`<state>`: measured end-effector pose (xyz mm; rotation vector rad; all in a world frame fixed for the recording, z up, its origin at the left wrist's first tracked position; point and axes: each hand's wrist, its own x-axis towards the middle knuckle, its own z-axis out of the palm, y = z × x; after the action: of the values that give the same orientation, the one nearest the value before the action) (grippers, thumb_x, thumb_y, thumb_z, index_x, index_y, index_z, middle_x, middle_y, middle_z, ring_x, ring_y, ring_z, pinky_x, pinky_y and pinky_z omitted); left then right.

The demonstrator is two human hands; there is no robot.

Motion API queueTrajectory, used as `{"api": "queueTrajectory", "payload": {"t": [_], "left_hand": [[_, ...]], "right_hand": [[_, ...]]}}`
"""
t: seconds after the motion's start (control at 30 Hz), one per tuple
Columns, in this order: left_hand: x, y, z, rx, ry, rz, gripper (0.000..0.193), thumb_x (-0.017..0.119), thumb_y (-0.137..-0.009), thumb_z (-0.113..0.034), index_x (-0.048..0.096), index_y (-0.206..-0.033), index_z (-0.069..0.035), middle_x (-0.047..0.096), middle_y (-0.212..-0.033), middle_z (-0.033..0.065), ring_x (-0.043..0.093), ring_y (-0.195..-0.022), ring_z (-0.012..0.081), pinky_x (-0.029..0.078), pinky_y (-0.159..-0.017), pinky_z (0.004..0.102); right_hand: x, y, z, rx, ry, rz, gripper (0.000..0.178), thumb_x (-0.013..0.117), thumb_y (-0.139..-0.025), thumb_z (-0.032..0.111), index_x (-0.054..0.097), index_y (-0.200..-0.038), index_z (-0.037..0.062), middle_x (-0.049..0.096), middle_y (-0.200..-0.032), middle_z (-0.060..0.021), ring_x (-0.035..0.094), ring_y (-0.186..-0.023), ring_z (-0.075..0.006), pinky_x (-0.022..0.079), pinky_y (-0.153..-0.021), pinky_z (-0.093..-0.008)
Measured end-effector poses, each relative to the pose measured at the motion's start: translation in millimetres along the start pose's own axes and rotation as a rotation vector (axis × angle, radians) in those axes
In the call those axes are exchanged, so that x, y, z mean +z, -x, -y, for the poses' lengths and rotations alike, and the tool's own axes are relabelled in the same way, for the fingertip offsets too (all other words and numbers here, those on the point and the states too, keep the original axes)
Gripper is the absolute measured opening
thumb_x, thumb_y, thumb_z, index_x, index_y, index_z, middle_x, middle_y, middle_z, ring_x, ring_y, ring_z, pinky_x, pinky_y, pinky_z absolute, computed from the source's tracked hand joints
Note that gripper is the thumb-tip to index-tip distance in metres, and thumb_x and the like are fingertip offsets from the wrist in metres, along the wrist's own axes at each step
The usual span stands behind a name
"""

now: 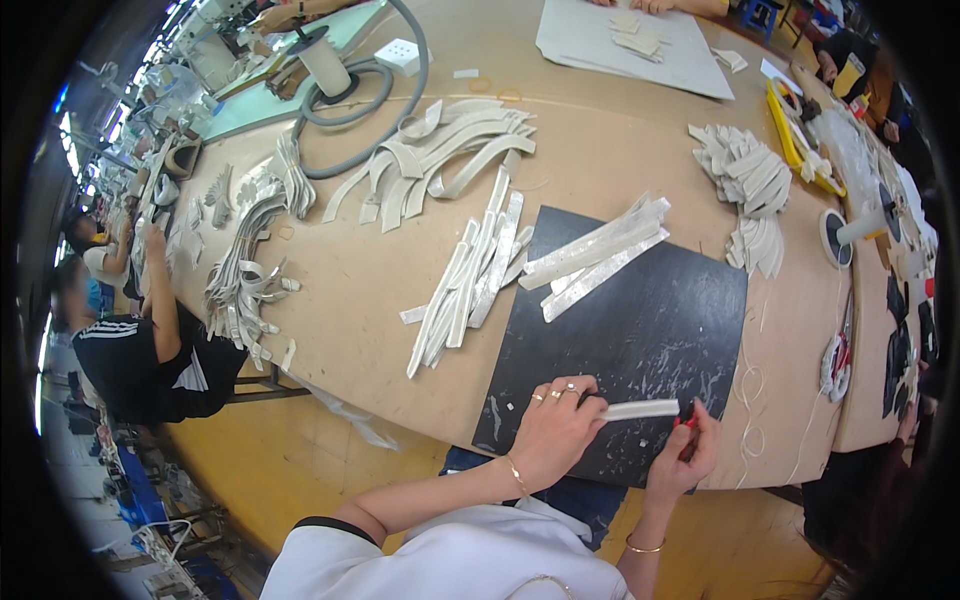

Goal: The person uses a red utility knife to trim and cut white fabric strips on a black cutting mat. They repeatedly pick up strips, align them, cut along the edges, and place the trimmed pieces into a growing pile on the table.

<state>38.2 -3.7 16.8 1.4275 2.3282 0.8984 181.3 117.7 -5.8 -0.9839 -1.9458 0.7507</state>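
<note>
My left hand (562, 425) is closed on one end of a short white strip (645, 409), holding it low over the black mat (690, 320). At the strip's other end, my right hand (692, 450) grips a small red tool (686, 424) with a dark tip; its exact kind is hidden by my fingers. The dark tip is at the strip's right end, but I cannot tell whether they touch. Farther up the mat lie several glossy white strips (600, 255). Small white scraps are scattered on the mat's surface.
A pile of white strips (470, 270) lies left of the mat, with curved strips (440, 150) beyond it. Bundled strips (245, 260) lie farther left, and fanned stacks (745, 175) at right. Scissors (835, 365) lie near the right edge. A person (130, 350) sits at left.
</note>
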Motion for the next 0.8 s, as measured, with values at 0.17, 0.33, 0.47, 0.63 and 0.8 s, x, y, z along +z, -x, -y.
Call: {"api": "queueTrajectory", "payload": {"t": [0.17,0.33,0.47,0.63,0.8], "left_hand": [[-13,4,4,-0.085,0.128,0.118,0.014,0.071,-0.086,-0.013,0.063,-0.096,-0.009,0.064,-0.095,0.0049,0.062,-0.088,0.0233,0.046,-0.079,0.0355],[-54,4,29,-0.254,0.585,0.029,0.02,0.067,-0.092,-0.009,0.058,-0.11,-0.007,0.064,-0.092,0.0041,0.065,-0.076,0.0146,0.05,-0.065,0.028],[-105,0,55,-0.369,0.934,-0.254,0.036,0.061,-0.094,-0.002,0.049,-0.128,-0.005,0.058,-0.103,0.0062,0.064,-0.081,0.0094,0.052,-0.068,0.0222],[-133,6,68,-0.364,0.984,-0.574,0.044,0.056,-0.097,-0.003,0.044,-0.139,-0.005,0.053,-0.121,0.0108,0.066,-0.106,0.0211,0.056,-0.086,0.0286],[-109,12,74,-0.103,1.565,-1.005,0.053,0.053,-0.098,-0.005,0.036,-0.148,0.001,0.047,-0.14,0.0132,0.053,-0.129,0.0302,0.049,-0.104,0.0381]], "right_hand": [[0,2,-1,0.103,-0.024,-0.007,0.031,0.066,-0.093,0.019,0.066,-0.115,-0.003,0.051,-0.087,-0.0046,0.04,-0.067,-0.0122,0.033,-0.058,-0.0266],[4,2,-5,0.103,-0.127,-0.087,0.03,0.066,-0.093,0.015,0.064,-0.116,-0.0032,0.048,-0.084,-0.0014,0.036,-0.065,-0.0102,0.03,-0.057,-0.0254],[3,2,-5,0.126,-0.093,-0.054,0.03,0.067,-0.093,0.015,0.064,-0.117,-0.0037,0.046,-0.083,-0.0005,0.034,-0.063,-0.009,0.029,-0.055,-0.0249],[6,1,-9,0.156,-0.178,-0.044,0.03,0.066,-0.094,0.015,0.064,-0.117,-0.0045,0.045,-0.082,0.0002,0.032,-0.062,-0.0078,0.028,-0.055,-0.0245],[6,0,-7,0.152,-0.114,-0.018,0.029,0.066,-0.095,0.014,0.064,-0.116,-0.0047,0.046,-0.082,0.0,0.032,-0.062,-0.0075,0.028,-0.054,-0.0242]]}}
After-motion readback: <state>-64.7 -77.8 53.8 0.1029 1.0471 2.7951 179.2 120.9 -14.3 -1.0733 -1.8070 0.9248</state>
